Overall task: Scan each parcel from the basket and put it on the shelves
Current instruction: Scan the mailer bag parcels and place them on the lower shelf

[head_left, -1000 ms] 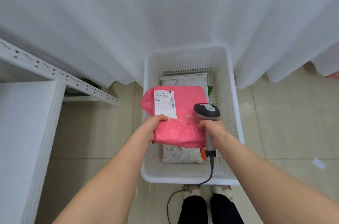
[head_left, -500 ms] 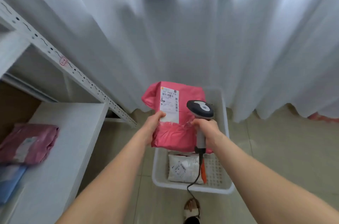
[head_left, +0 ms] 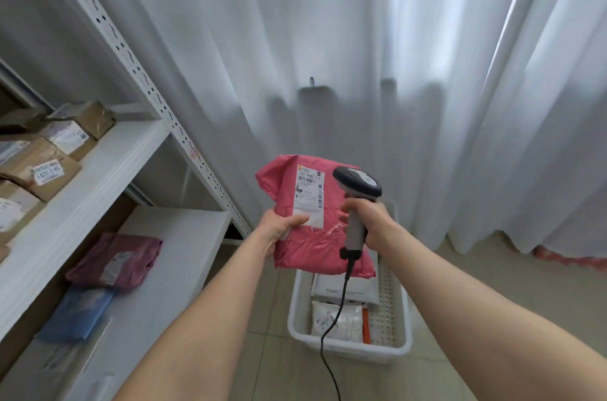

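My left hand grips the left edge of a pink parcel held upright above the white basket, its white label facing me. My right hand grips the handle of a grey barcode scanner, whose head sits just right of the label. The scanner's black cable hangs down past the basket. Inside the basket lie white parcels. White shelves stand to the left.
The lower shelf holds a dark pink parcel and a blue one. Several cardboard boxes sit on the shelf above. A white curtain hangs behind, reaching the tiled floor.
The pink parcel and scanner have risen out of the basket to chest height. My view has lifted and turned left, bringing the shelves and their parcels into sight.
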`<state>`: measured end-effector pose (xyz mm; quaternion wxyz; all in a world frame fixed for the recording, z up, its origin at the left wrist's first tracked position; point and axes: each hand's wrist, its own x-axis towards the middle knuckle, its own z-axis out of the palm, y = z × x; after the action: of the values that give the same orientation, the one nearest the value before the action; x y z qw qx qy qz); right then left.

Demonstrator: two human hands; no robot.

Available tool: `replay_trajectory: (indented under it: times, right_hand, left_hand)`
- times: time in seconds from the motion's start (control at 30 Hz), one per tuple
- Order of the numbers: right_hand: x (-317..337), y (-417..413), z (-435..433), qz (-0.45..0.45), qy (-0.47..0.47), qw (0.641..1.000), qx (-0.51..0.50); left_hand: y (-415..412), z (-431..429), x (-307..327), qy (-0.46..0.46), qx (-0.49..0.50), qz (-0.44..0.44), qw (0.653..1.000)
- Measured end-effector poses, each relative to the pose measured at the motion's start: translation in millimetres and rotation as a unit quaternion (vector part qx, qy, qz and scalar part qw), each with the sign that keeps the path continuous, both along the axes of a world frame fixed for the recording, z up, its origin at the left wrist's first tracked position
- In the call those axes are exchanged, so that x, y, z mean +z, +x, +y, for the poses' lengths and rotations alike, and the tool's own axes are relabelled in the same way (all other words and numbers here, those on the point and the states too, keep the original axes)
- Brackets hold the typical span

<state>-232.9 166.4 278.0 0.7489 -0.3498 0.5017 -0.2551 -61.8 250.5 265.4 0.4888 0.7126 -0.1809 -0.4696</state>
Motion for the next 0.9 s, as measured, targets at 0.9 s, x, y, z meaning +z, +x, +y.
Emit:
replay_trajectory:
  times: [0.9]
  right_hand:
    - [76,36,79,0.093,-0.113,0.989,0.028]
  left_hand:
    - [14,36,8,0.045,0.075,-0.087,0.992]
